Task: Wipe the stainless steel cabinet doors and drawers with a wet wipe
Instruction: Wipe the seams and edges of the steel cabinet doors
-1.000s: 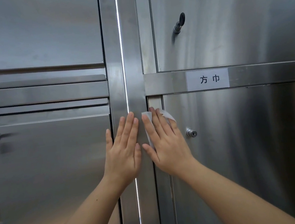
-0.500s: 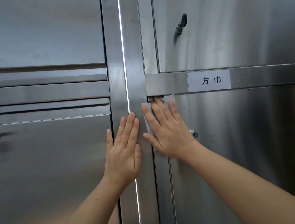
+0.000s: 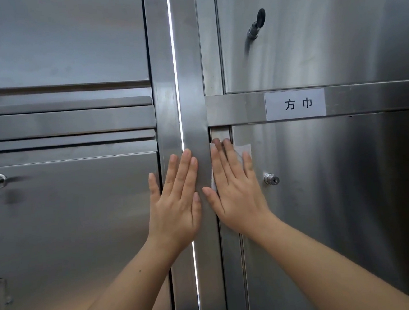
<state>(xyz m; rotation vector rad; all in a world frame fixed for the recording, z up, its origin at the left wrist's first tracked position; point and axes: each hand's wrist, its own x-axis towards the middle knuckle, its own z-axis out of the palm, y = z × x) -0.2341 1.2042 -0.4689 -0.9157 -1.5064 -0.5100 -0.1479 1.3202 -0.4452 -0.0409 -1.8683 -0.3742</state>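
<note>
My right hand (image 3: 236, 189) lies flat with straight fingers and presses a white wet wipe (image 3: 243, 149) against the left edge of the lower right stainless steel door (image 3: 339, 205), just under the horizontal frame bar. Most of the wipe is hidden under the palm; a corner shows above the fingers. My left hand (image 3: 176, 201) rests flat, fingers straight, on the vertical steel post (image 3: 189, 82) between the cabinets, holding nothing.
A lock cylinder (image 3: 271, 179) sits just right of my right hand. The upper right door (image 3: 324, 33) has a key (image 3: 256, 26) sticking out. A white label (image 3: 295, 104) is on the frame bar. Steel drawers (image 3: 66, 204) with a keyed lock (image 3: 0, 180) fill the left.
My right hand slid up with the wipe to the door's top corner, then came back down a little. My left hand stayed on the post.
</note>
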